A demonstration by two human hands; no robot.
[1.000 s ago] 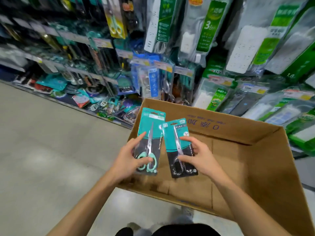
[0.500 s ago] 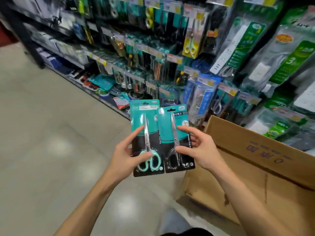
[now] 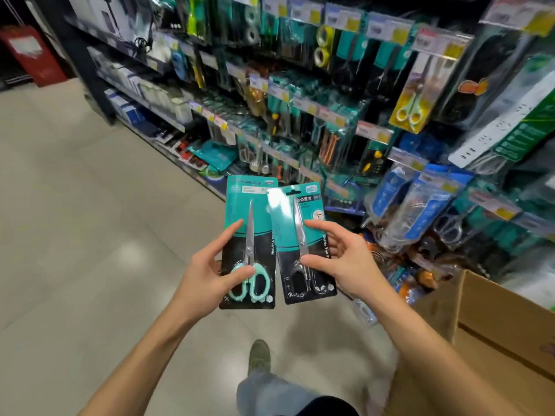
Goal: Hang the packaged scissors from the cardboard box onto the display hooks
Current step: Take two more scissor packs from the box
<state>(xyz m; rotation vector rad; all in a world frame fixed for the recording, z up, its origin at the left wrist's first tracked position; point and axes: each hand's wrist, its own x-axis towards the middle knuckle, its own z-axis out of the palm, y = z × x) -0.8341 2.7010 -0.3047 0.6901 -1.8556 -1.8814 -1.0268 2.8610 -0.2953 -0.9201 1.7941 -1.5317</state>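
Here we are facing the display rack (image 3: 345, 94), a wall of hanging goods spreading up and away beyond our hands, every hook crowded with carded tools and price tags. Down to the right of our right hand sits the cardboard box (image 3: 495, 331), only its near corner showing.

Now the packs. Our left hand (image 3: 210, 277) grips the mint-handled scissors pack (image 3: 250, 235), thumb pressed across the handle bubble, index finger lying along the card's edge. Our right hand (image 3: 342, 259) holds the black-handled scissors pack (image 3: 300, 244) just beside it, thumb on the front low down, fingers spread loose. The two cards overlap slightly at the top, both upright and facing us.

These look light and flat, with stiff card behind a glossy plastic blister, so we judge them slippery on the front and liable to twist if held by a corner. Best to keep hold low, around the handles, leaving the hang slot at the top free for the hook. No hook chosen yet, we reckon.
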